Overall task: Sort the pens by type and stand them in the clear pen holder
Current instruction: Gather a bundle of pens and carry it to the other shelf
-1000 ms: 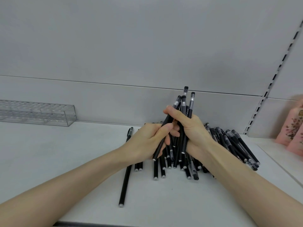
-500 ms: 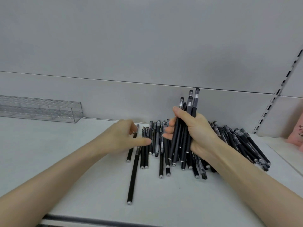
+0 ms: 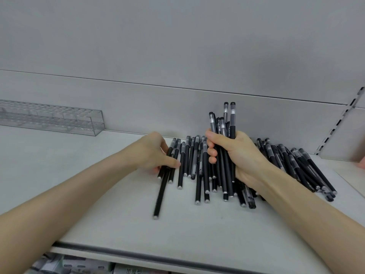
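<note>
The right hand [image 3: 237, 155] is clenched round a bundle of pens [image 3: 223, 125], held upright with caps up, its lower ends overlapping the loose pens [image 3: 189, 161] that lie on the shelf [image 3: 118, 194]. The left hand [image 3: 150, 153] lies on the leftmost of these, thumb stretched across them. Its fingers are hidden, so whether it holds one cannot be told. A heap [image 3: 296, 167] of more pens is partly covered by the right wrist. The clear pen holder [image 3: 59, 121] stands well apart at the back left, cut off by the edge.
</note>
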The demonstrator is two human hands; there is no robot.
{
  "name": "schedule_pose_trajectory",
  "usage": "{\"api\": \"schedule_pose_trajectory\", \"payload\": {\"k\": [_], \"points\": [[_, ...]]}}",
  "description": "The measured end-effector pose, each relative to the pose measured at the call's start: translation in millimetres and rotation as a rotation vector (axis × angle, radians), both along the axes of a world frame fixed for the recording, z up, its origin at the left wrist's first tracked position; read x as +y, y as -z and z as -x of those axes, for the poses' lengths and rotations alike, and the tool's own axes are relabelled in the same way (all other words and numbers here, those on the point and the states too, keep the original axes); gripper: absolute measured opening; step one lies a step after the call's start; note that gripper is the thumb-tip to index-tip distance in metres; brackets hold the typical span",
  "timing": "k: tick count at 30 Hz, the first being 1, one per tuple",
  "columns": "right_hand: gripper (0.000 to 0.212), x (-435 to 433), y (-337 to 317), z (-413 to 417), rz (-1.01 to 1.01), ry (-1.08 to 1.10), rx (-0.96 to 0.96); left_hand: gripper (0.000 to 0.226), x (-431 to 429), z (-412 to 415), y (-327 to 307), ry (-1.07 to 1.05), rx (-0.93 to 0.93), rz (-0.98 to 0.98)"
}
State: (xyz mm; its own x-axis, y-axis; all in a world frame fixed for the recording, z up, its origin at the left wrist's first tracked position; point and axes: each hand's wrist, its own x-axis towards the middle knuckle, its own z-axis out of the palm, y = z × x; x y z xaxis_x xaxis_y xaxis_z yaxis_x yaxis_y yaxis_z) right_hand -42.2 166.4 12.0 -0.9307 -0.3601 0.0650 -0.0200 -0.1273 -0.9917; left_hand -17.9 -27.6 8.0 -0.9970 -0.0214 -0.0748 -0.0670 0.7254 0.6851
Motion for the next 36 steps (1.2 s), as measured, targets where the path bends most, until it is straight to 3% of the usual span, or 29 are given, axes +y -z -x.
{"api": "schedule_pose_trajectory", "payload": {"k": [2, 6, 10, 14, 17, 30, 36], "points": [[0.024, 0.1, -0.1, -0.3, -0.004, 0.0, 0.004, 0.021, 0.4, 4.0, 0.3, -0.001, -0.003, -0.078], [0.021, 0.8, -1.0, -1.4, 0.018, 0.0, 0.0, 0.024, 3.5, 9.2, 6.3, -0.037, 0.022, -0.174], [0.023, 1.6, -1.0, -2.1, 0.023, 0.007, -0.009, 0.035, 8.6, 14.8, 7.4, -0.054, 0.098, -0.06], [0.022, 1.6, -0.7, -2.7, 0.035, 0.006, -0.019, 0.044, 15.0, 12.7, -1.9, -0.039, 0.024, -0.16], [0.022, 0.2, -0.5, -3.2, 0.041, 0.013, -0.02, 0.048, 19.0, 17.3, -3.2, -0.073, -0.008, -0.095], [0.023, 1.0, -1.1, -4.0, 0.023, 0.038, -0.018, 0.029, 28.6, 40.4, -6.2, -0.017, -0.142, -0.126], [0.007, 3.8, -0.8, -3.4, 0.05, 0.049, -0.035, 0.016, 17.0, 29.9, -4.8, 0.072, -0.13, -0.353]]}}
